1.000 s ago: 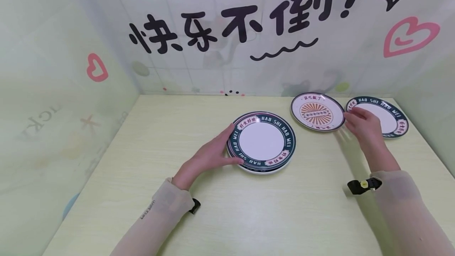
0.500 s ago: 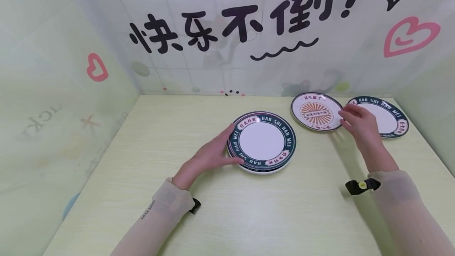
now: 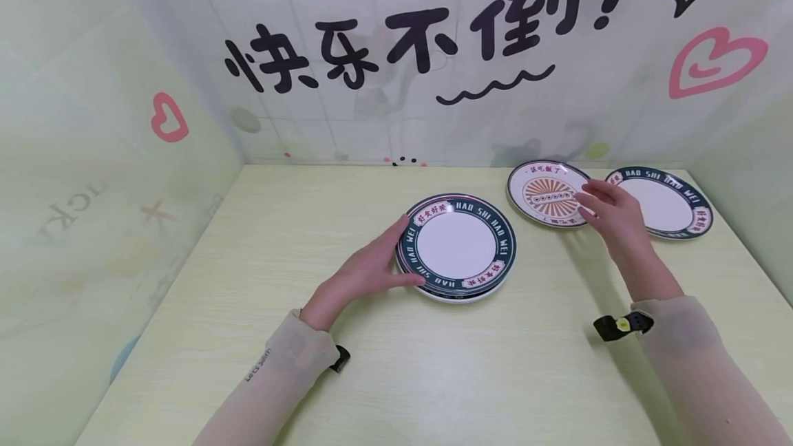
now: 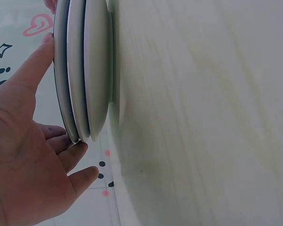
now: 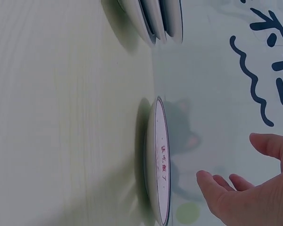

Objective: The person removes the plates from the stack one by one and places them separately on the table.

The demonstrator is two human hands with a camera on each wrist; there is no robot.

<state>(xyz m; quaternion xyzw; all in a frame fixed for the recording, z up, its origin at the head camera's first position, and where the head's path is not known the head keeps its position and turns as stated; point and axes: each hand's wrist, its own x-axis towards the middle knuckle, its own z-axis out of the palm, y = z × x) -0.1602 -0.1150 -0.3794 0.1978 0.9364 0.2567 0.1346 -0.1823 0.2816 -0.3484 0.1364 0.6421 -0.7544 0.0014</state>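
A stack of three plates (image 3: 455, 246) stands mid-table, the top one white with a dark green lettered rim. My left hand (image 3: 365, 263) rests at the stack's left side, thumb on the near rim and fingertips at the edge. In the left wrist view these fingers (image 4: 75, 153) are fairly straight against the edges of the plates (image 4: 78, 70). My right hand (image 3: 616, 215) hovers over the right edge of a smaller plate (image 3: 548, 195) with an orange sunburst. In the right wrist view it holds nothing, with a gap between its fingers and that plate (image 5: 155, 160).
Another green-rimmed plate (image 3: 672, 205) lies at the back right, partly behind my right hand. The pale wooden table (image 3: 297, 212) meets a printed backdrop (image 3: 347, 122) at the back, and side walls (image 3: 762, 177) stand left and right.
My right hand has moved left, from between the two back plates to over the sunburst plate's right edge. The left hand and the plates have stayed put.
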